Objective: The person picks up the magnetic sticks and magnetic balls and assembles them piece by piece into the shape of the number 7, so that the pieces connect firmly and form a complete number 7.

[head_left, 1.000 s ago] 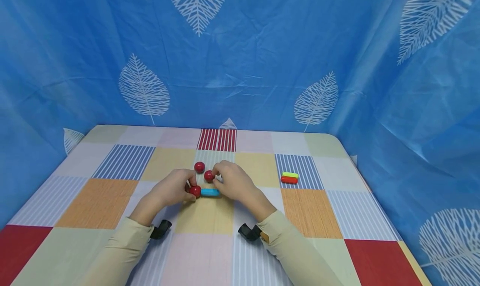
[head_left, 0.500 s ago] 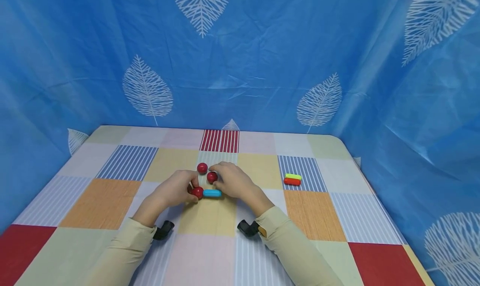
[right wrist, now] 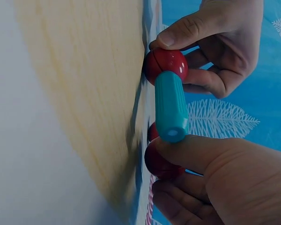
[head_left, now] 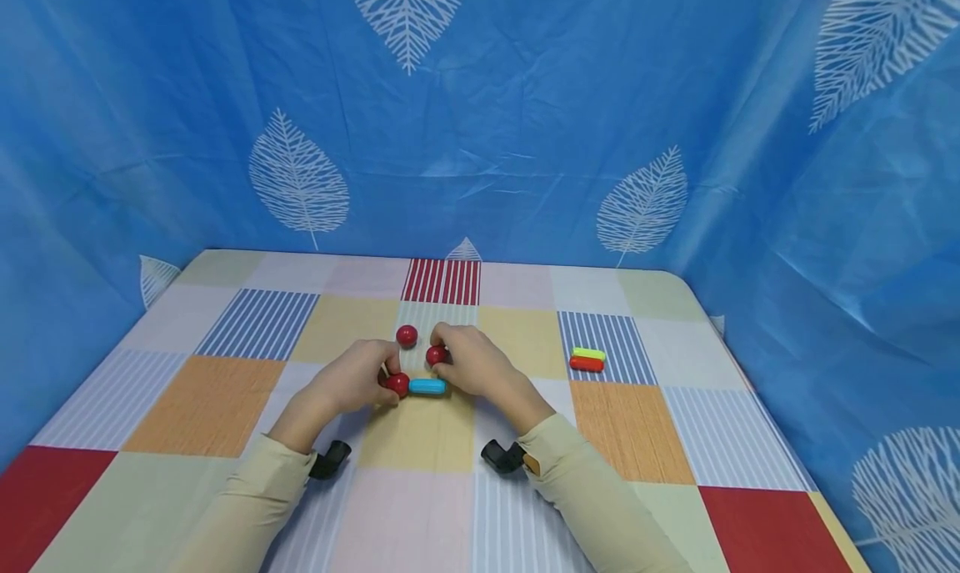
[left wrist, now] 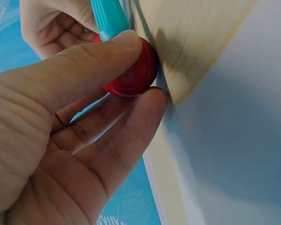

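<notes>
Red ball [head_left: 397, 383], teal rod [head_left: 428, 386] attached: pinched by left hand [head_left: 351, 383]. Second red ball [head_left: 436, 355]: pinched by right hand [head_left: 474, 364].

Glossy, smooth red ball [left wrist: 131, 75], apparently hard plastic, with sharp highlights; pinched in left hand [head_left: 351, 383]. Same gloss on second red ball [head_left: 436, 355] at right hand [head_left: 474, 364] and on third red ball [head_left: 407, 335]. Smooth satin plastic on cyan rod [right wrist: 170, 106]; similar finish on yellow rod [head_left: 588, 354] and red rod [head_left: 587, 364] nearer the table's right edge. Matt printed cloth over table [head_left: 630, 423]. Thin creased blue backdrop [head_left: 525, 106] with slight sheen. Matt beige fabric sleeves [head_left: 600, 498].
</notes>
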Tool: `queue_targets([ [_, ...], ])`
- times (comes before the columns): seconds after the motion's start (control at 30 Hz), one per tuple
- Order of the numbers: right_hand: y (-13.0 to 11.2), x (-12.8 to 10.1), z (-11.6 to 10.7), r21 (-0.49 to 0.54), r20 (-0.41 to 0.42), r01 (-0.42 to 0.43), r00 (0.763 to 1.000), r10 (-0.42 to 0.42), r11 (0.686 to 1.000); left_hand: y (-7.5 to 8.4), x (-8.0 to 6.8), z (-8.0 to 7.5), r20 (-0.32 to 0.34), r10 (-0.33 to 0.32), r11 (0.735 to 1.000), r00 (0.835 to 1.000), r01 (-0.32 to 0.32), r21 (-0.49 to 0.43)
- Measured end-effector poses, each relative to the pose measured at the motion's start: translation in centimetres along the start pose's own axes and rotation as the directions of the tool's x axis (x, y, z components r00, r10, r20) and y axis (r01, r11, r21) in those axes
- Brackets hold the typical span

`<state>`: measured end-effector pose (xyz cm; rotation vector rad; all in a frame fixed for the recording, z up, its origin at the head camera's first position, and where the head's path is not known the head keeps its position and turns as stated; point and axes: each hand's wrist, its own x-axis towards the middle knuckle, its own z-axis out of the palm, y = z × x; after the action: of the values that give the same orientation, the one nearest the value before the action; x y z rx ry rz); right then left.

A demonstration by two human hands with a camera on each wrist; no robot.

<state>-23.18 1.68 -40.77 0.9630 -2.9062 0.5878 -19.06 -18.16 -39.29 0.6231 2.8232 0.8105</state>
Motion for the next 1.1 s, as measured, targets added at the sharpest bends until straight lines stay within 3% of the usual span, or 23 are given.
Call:
queue_targets([
  [1.1,1.3,-4.7,-1.6,-0.022,0.063,0.016,0.998,-0.015,1.000,0.2,0.0,0.1,0.014,-0.015,1.000,1.000,0.015,0.001],
])
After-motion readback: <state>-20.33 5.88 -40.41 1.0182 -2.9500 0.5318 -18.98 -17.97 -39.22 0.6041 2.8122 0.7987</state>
